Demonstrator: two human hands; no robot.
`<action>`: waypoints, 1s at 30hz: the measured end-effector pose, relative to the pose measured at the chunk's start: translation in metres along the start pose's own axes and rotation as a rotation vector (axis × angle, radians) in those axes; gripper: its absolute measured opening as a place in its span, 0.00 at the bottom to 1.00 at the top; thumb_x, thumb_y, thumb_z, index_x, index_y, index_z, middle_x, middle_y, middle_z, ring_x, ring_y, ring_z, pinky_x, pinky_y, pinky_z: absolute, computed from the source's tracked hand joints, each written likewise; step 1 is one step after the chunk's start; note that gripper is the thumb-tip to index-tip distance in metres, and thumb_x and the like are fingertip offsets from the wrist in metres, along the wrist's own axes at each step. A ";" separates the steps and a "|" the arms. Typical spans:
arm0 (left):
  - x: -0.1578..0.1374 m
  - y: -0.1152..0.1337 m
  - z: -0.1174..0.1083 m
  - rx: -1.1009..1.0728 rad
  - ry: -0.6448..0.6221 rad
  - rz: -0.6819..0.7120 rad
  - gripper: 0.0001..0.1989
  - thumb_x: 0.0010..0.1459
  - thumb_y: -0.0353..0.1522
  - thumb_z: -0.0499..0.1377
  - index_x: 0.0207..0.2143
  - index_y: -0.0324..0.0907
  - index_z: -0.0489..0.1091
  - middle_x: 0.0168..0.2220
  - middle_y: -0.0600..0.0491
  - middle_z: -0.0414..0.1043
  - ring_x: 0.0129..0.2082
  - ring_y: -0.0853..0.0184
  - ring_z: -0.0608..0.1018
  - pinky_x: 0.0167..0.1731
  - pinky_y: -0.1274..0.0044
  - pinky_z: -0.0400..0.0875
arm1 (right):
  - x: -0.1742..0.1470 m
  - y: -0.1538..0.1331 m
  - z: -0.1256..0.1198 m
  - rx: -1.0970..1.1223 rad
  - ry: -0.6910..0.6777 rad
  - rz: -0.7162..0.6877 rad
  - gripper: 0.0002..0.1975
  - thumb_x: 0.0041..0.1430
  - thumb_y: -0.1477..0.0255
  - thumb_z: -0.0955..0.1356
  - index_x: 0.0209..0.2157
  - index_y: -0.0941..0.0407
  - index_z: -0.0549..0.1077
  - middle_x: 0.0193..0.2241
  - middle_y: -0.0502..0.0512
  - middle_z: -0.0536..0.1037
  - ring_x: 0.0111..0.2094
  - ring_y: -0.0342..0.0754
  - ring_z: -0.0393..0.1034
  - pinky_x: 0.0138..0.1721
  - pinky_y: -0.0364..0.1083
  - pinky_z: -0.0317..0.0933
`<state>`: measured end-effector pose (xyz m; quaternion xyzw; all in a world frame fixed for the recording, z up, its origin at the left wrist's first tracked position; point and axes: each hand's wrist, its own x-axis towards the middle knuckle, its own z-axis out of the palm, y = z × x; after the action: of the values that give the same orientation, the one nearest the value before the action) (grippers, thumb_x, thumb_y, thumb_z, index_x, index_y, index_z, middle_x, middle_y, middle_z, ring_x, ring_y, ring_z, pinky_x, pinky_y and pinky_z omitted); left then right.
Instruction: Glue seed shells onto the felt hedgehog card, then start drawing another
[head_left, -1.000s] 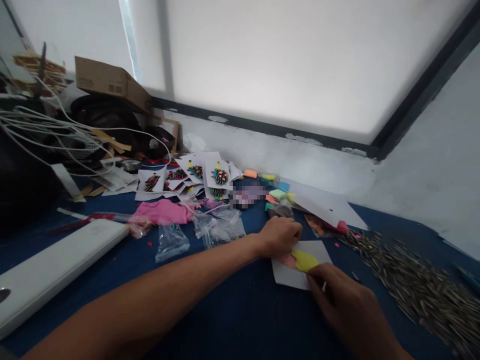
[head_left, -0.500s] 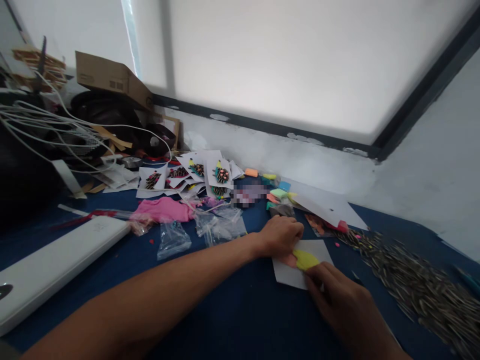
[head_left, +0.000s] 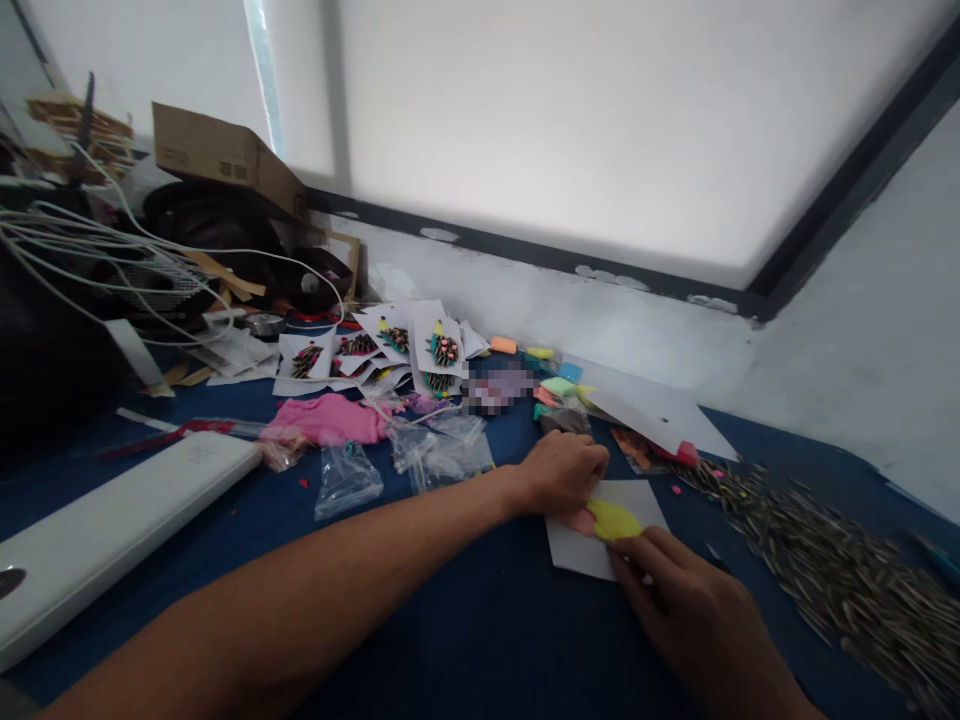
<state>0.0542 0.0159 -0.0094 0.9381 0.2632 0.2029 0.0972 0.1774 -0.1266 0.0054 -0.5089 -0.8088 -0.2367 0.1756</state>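
A small white paper card (head_left: pixel 645 498) lies on the blue tabletop between my hands. On it sits a flattened lump of yellow modelling clay (head_left: pixel 613 520), joined at its left to a pink-orange clay piece (head_left: pixel 580 521). My left hand (head_left: pixel 561 473) rests over the card's upper left edge beside the pink clay, its fingers curled; whatever they hold is hidden. My right hand (head_left: pixel 690 595) is at the lower right, its fingers pressed together, with the fingertips against the yellow clay's right end and the thumb near the card's lower edge.
Sunflower seeds (head_left: pixel 840 560) form a heap at the right. Finished cards (head_left: pixel 442 345) with clay and seed figures lie at the back. Pink clay (head_left: pixel 322 418), plastic bags (head_left: pixel 349 480) and a long white device (head_left: pixel 135 535) are on the left. A large white sheet (head_left: pixel 645 405) lies near the wall.
Both hands keep almost the same place. The right fingers shift very slightly along the yellow clay's edge; nothing else visibly moves.
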 end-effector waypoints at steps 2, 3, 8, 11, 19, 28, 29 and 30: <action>0.000 0.000 0.001 0.003 -0.001 0.000 0.07 0.59 0.29 0.51 0.35 0.41 0.68 0.39 0.52 0.72 0.38 0.65 0.73 0.37 0.73 0.63 | 0.000 0.000 0.000 -0.040 0.009 -0.009 0.25 0.70 0.66 0.52 0.26 0.53 0.73 0.22 0.51 0.74 0.17 0.42 0.71 0.15 0.40 0.57; 0.000 0.000 0.001 0.006 -0.001 0.000 0.07 0.60 0.30 0.51 0.35 0.41 0.68 0.39 0.52 0.72 0.38 0.65 0.73 0.37 0.73 0.63 | 0.000 -0.001 0.000 -0.064 0.017 -0.016 0.26 0.70 0.67 0.52 0.25 0.53 0.73 0.21 0.50 0.74 0.16 0.42 0.71 0.15 0.40 0.56; 0.001 -0.001 0.002 0.019 0.007 0.006 0.07 0.60 0.30 0.51 0.35 0.42 0.69 0.39 0.52 0.72 0.38 0.65 0.73 0.38 0.73 0.64 | 0.001 -0.005 -0.002 -0.207 0.035 -0.064 0.27 0.69 0.72 0.51 0.24 0.53 0.74 0.20 0.49 0.74 0.14 0.41 0.68 0.12 0.41 0.50; 0.000 -0.001 0.002 0.015 0.017 0.005 0.07 0.60 0.30 0.51 0.35 0.41 0.69 0.38 0.52 0.72 0.37 0.65 0.73 0.37 0.73 0.64 | -0.001 -0.007 -0.004 -0.278 0.039 -0.105 0.25 0.67 0.76 0.51 0.26 0.54 0.74 0.20 0.51 0.74 0.14 0.40 0.66 0.12 0.41 0.46; 0.000 0.001 -0.001 0.002 0.010 -0.001 0.07 0.60 0.30 0.51 0.34 0.41 0.69 0.37 0.51 0.72 0.37 0.66 0.73 0.38 0.74 0.64 | -0.005 -0.008 -0.007 -0.333 -0.044 -0.146 0.19 0.54 0.86 0.57 0.32 0.56 0.75 0.22 0.52 0.76 0.17 0.41 0.68 0.14 0.37 0.48; 0.000 0.001 -0.002 0.009 -0.008 0.001 0.07 0.60 0.30 0.50 0.34 0.41 0.68 0.38 0.51 0.72 0.37 0.66 0.73 0.38 0.74 0.64 | -0.006 -0.005 -0.011 -0.261 -0.029 -0.129 0.19 0.59 0.80 0.54 0.34 0.54 0.75 0.23 0.53 0.77 0.15 0.41 0.68 0.11 0.37 0.52; 0.000 0.001 -0.002 0.011 -0.012 0.001 0.07 0.60 0.30 0.50 0.34 0.41 0.68 0.38 0.51 0.72 0.38 0.65 0.73 0.38 0.74 0.64 | -0.007 -0.005 -0.010 -0.258 -0.033 -0.122 0.19 0.59 0.80 0.54 0.35 0.54 0.74 0.24 0.53 0.78 0.15 0.40 0.68 0.11 0.37 0.52; 0.000 0.002 -0.002 0.012 -0.016 0.000 0.07 0.60 0.30 0.50 0.35 0.41 0.68 0.38 0.51 0.72 0.38 0.65 0.73 0.38 0.74 0.64 | -0.008 -0.004 -0.008 -0.255 -0.036 -0.116 0.19 0.59 0.80 0.54 0.36 0.53 0.74 0.25 0.54 0.78 0.15 0.40 0.68 0.11 0.36 0.51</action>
<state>0.0538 0.0145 -0.0074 0.9403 0.2637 0.1937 0.0936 0.1769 -0.1385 0.0072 -0.4835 -0.8034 -0.3381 0.0811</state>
